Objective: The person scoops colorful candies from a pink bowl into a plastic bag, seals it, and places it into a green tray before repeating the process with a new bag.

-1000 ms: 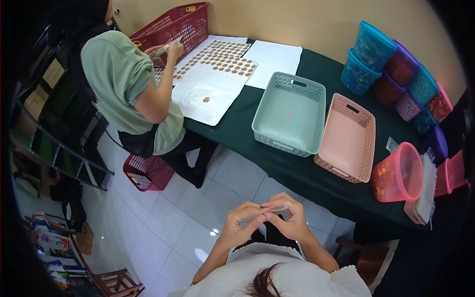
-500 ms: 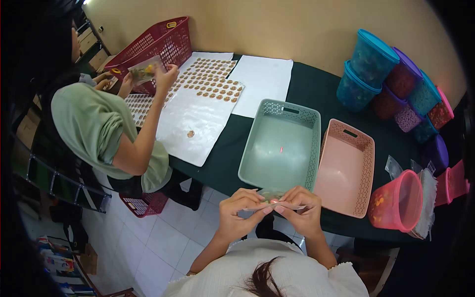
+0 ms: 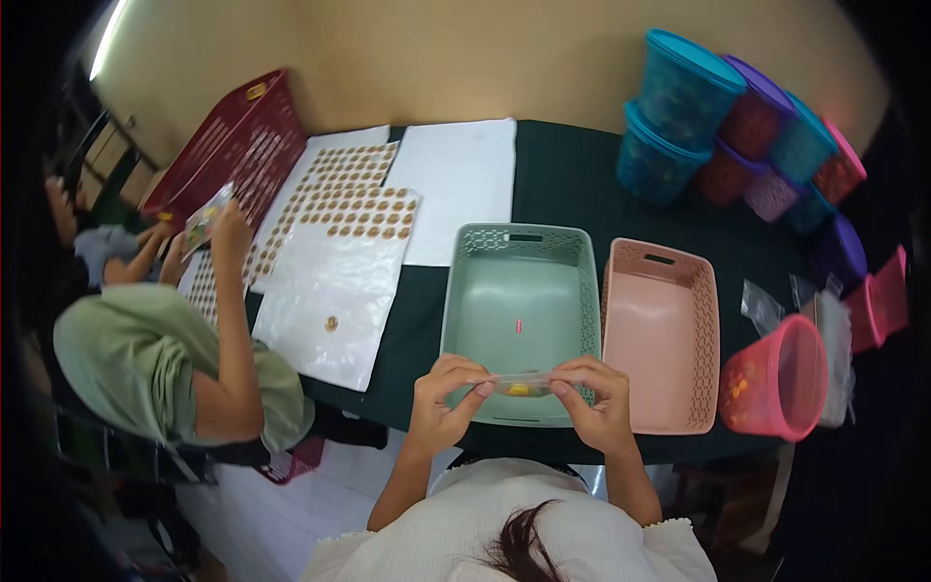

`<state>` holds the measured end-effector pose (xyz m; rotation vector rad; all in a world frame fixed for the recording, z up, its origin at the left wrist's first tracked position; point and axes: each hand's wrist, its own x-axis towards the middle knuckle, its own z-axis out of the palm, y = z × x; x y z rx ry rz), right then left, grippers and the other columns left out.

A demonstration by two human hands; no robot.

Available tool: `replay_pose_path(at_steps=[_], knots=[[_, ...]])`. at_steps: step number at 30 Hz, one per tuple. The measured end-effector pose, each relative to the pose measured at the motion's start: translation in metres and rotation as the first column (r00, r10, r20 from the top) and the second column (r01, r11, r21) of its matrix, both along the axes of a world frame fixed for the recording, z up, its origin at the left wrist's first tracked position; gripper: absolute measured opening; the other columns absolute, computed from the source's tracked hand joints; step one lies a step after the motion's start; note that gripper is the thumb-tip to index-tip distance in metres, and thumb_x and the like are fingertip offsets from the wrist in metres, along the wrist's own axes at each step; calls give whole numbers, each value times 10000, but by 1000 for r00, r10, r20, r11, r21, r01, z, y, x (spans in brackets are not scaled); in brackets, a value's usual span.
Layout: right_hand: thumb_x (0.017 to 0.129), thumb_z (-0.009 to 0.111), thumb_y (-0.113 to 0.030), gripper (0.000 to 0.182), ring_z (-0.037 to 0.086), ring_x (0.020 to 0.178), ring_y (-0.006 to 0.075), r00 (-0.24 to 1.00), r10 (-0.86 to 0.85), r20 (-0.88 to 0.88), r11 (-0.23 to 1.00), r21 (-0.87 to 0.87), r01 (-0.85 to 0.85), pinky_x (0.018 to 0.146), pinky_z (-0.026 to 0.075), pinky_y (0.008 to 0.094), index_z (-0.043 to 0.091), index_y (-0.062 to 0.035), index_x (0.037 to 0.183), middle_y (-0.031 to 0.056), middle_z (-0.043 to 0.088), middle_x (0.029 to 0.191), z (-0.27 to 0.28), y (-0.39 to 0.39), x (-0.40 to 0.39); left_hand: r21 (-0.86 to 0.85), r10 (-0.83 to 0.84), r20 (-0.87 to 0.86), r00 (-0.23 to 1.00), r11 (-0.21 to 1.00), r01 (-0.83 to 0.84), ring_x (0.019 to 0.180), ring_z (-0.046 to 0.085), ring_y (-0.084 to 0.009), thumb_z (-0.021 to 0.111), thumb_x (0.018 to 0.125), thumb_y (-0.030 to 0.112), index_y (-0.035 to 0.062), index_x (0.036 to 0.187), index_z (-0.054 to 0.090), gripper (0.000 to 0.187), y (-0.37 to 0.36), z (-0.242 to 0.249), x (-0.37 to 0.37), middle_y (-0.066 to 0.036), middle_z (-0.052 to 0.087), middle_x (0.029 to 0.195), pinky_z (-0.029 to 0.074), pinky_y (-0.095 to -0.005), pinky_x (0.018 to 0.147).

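Observation:
A small clear plastic bag [image 3: 521, 387] with something yellow and darker bits inside is stretched between my two hands, in front of my chest. My left hand [image 3: 445, 400] pinches its left end between thumb and fingers. At the opposite end, my right hand [image 3: 594, 400] pinches it the same way. Just beyond and beneath the bag is a green plastic basket [image 3: 452, 320], with a small red piece [image 3: 518, 327] lying on its floor. A pink basket [image 3: 664, 339] stands to the right of the green one.
Lidded tubs [image 3: 679, 107] are stacked at the back right. An open pink tub [image 3: 776, 378] stands by clear bags [image 3: 832, 354] at the right edge. Sticker sheets [image 3: 359, 209] lie at left. Beside them, a co-worker in a green shirt [image 3: 136, 364] holds a filled bag, near a maroon basket [image 3: 252, 136].
My hands have spread apart along the bag, which is now pulled straight, its yellow contents showing below the edge. The view has shifted, with the co-worker now farther left.

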<state>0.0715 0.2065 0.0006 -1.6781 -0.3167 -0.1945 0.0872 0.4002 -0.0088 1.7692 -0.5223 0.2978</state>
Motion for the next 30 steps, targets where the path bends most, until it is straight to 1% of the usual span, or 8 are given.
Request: replay_pose_path(at_steps=[1, 3, 7, 11, 13, 16, 22, 30], knots=[[718, 591, -15, 89, 549, 725, 185, 996, -85, 19, 994, -64, 87, 679, 416, 273, 622, -5, 801, 116, 598, 819, -5, 1, 1, 7, -44, 0, 999, 999, 44, 659, 507, -152, 596, 736, 31, -13, 795, 616, 76, 2, 1, 6, -85, 570, 751, 395, -248, 628], [717, 588, -15, 109, 550, 751, 200, 982, -184, 45, 977, -103, 187, 696, 418, 283, 614, -2, 822, 118, 597, 816, -14, 4, 4, 98, -55, -304, 951, 991, 88, 629, 483, -107, 597, 740, 31, -17, 845, 627, 119, 4, 4, 19, -81, 568, 754, 383, -220, 578], [718, 574, -17, 161, 551, 829, 234, 867, -496, 36, 862, -94, 497, 743, 419, 294, 583, 10, 876, 120, 594, 806, -22, 4, -2, -84, -180, -370, 911, 983, 160, 701, 540, -112, 571, 760, -1, -28, 878, 621, 131, -1, -22, 46, -90, 572, 822, 439, -210, 644], [719, 564, -13, 159, 563, 807, 237, 714, -699, 45, 697, -180, 694, 746, 426, 298, 568, 20, 875, 124, 590, 798, -29, -17, -38, 87, -232, -256, 938, 961, 262, 772, 554, -131, 562, 764, -9, -26, 892, 617, 141, -3, -46, 66, -101, 570, 883, 465, -232, 713], [722, 556, -10, 132, 573, 771, 230, 643, -766, -2, 623, -251, 741, 720, 434, 298, 569, 22, 849, 126, 589, 792, -37, -24, -65, 83, -404, -256, 878, 896, 437, 806, 545, -133, 579, 744, -5, -7, 1034, 557, 290, -6, -57, 72, -118, 520, 1042, 457, -237, 712], [729, 553, -13, 116, 580, 717, 211, 506, -862, -39, 494, -285, 821, 677, 441, 283, 574, 25, 836, 124, 589, 768, -49, -21, -104, 191, -420, -225, 879, 866, 462, 940, 500, -185, 625, 676, 37, 53, 1252, 331, 646, -16, -51, 71, -119, 297, 1294, 423, -294, 773], [742, 549, -22, 100, 576, 686, 177, 282, -951, -127, 306, -254, 918, 630, 436, 267, 587, 16, 825, 111, 593, 730, -61, -2, -151, 206, -659, -225, 717, 687, 696, 916, 504, -252, 631, 702, 96, 3, 1151, 417, 506, -48, -25, 48, -162, 393, 1185, 410, -349, 787], [739, 550, -27, 101, 568, 659, 188, 256, -966, -26, 255, -218, 942, 618, 433, 274, 582, 17, 824, 118, 589, 725, -47, -28, -202, 281, -910, -240, 339, 269, 921, 862, 534, -264, 597, 748, 165, -10, 1031, 506, 346, -120, -5, -23, -152, 540, 957, 418, -325, 766]])
